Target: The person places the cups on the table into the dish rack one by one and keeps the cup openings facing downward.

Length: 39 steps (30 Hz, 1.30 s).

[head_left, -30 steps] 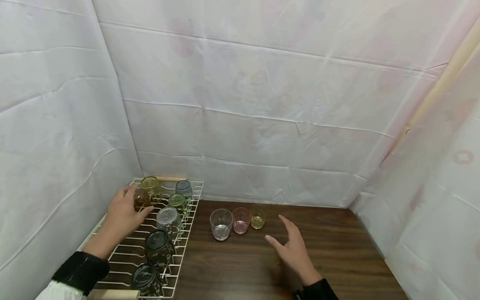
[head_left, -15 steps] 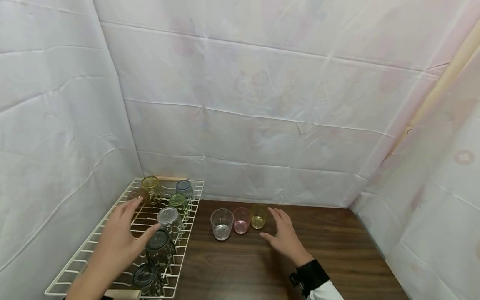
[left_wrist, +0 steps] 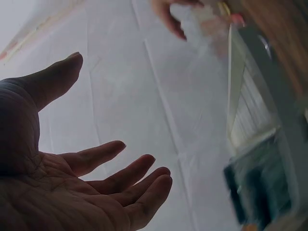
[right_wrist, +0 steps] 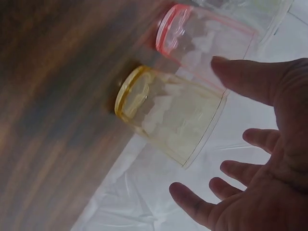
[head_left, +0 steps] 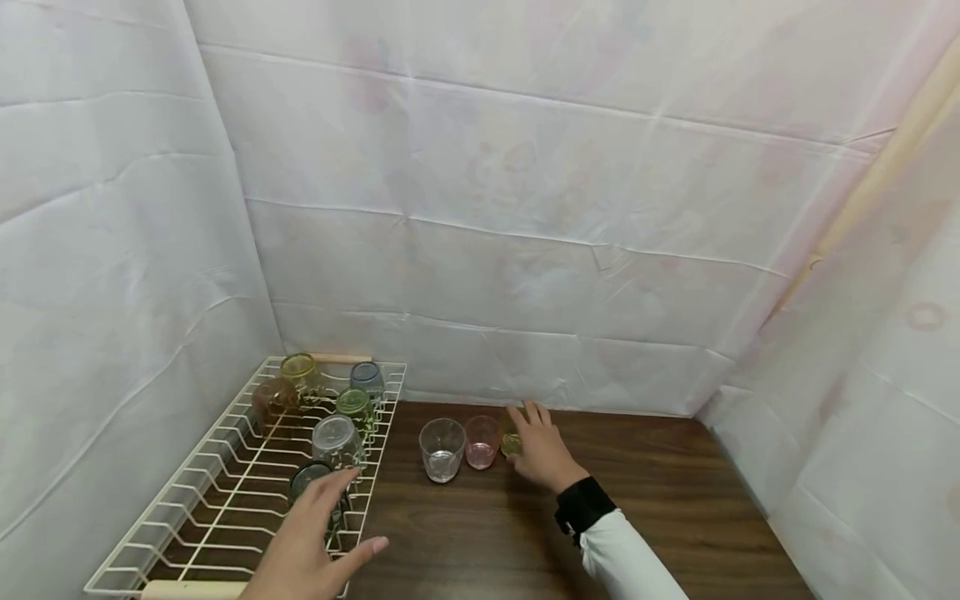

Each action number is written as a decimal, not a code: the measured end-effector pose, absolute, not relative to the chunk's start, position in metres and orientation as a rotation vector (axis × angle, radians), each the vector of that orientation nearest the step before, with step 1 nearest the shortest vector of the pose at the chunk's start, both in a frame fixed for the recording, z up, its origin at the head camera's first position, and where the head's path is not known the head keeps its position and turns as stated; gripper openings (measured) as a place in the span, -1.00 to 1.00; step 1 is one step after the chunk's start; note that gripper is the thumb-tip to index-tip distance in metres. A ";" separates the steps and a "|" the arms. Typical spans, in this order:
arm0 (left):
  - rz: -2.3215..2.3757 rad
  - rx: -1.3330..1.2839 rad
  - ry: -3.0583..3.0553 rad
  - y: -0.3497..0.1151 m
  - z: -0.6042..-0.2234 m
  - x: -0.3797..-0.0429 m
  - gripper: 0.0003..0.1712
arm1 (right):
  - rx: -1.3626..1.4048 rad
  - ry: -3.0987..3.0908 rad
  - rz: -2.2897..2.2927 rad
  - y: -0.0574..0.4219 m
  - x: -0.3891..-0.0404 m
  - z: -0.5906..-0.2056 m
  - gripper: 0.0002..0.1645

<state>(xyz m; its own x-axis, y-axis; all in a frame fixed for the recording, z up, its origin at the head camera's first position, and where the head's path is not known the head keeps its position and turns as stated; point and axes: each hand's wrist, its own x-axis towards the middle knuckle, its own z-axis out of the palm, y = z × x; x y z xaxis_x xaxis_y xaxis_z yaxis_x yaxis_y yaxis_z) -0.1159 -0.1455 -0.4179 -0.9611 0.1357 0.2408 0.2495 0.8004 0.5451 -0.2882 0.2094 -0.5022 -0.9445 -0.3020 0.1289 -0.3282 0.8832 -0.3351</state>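
My right hand [head_left: 543, 454] is at a yellow glass [head_left: 511, 444], the rightmost of three upright glasses in a row. In the right wrist view, the thumb lies to one side near the rim and the spread fingers to the other, with space between them and the yellow glass [right_wrist: 171, 113]. Next to it stand a pink glass [head_left: 482, 442] and a larger colourless glass [head_left: 442, 454]. My left hand [head_left: 303, 554] hovers, thumb and fingers apart and holding nothing, over the near right part of a white wire rack. It partly hides a dark grey glass [head_left: 307, 479].
The wire rack [head_left: 191, 591] with wooden end bars lies along the left wall. Upside-down glasses stand on it: brownish [head_left: 274, 404], yellow [head_left: 302, 372], blue [head_left: 367, 379], green [head_left: 356, 407] and colourless [head_left: 336, 442]. White sheets [head_left: 487, 250] hang around the brown wooden table [head_left: 675, 492].
My left hand has let go of the brownish glass on the rack and come back nearer and to the right. My right hand has moved left to the yellow glass.
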 end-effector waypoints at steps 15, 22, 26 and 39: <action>-1.031 -0.118 -2.934 -0.147 -0.444 -0.111 0.12 | 0.569 -3.009 0.396 0.198 -0.315 -0.512 -0.27; -1.076 -0.044 -2.963 -0.148 -0.456 -0.109 0.14 | 0.566 -2.989 0.393 0.196 -0.318 -0.509 -0.32; -1.084 -0.014 -2.959 -0.148 -0.461 -0.110 0.13 | 0.536 -3.011 0.347 0.195 -0.318 -0.513 -0.34; -1.114 0.018 -2.940 -0.146 -0.464 -0.108 0.12 | 0.528 -2.949 0.336 0.194 -0.317 -0.514 -0.36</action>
<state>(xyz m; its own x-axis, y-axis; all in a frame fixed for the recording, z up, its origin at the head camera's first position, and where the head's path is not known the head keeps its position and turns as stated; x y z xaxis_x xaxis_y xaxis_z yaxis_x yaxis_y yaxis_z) -0.1075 -0.1457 -0.4641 -0.9999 -0.0098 -0.0066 -0.0117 0.7487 0.6628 -0.3165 0.1941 -0.5140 -0.9309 -0.3270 0.1629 -0.3552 0.9142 -0.1950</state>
